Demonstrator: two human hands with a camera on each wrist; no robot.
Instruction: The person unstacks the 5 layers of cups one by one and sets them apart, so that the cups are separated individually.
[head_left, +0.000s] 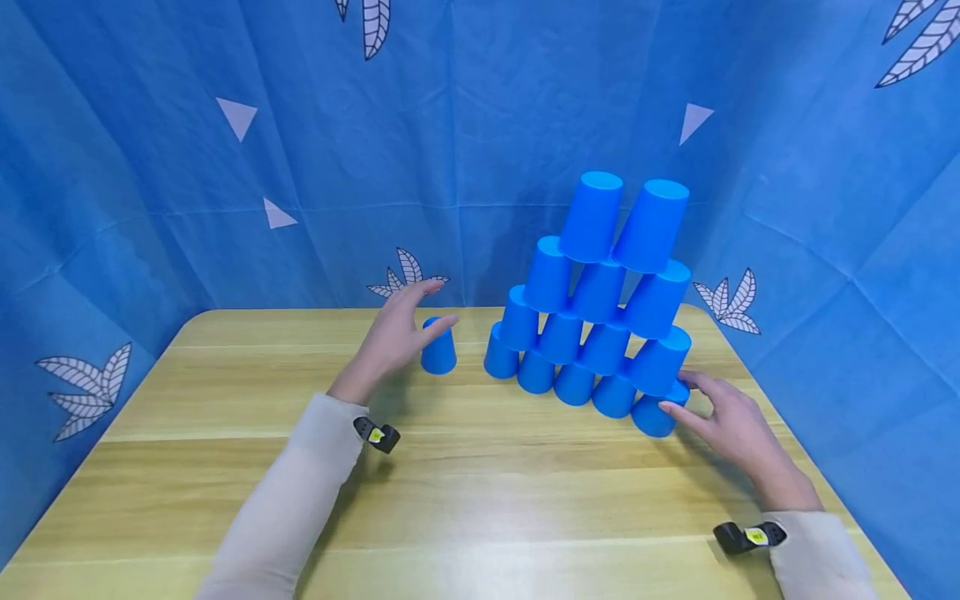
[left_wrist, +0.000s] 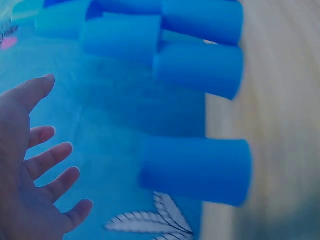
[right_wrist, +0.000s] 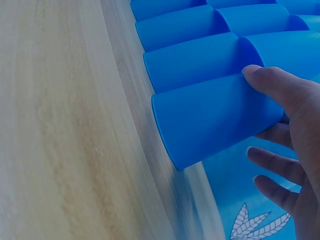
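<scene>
Upside-down blue cups stand in a stepped wall on the table's right half, with three cups [head_left: 597,292] in the third row and two cups [head_left: 588,218] on top. My right hand [head_left: 731,421] pinches the bottom row's right-end cup [head_left: 651,421]; in the right wrist view the thumb lies on the near side of that cup [right_wrist: 210,122] and the index finger goes behind it. Left of the wall, a single blue cup [head_left: 439,354] stands upside down. Near it my left hand [head_left: 393,337] hovers with fingers spread, apart from the cup [left_wrist: 197,170] in the left wrist view.
The wooden table [head_left: 480,517] carries the cups near its far edge. A blue cloth [head_left: 480,125] with leaf and triangle prints hangs behind it and along both sides. The lone cup is separated by a narrow gap from the wall's left end.
</scene>
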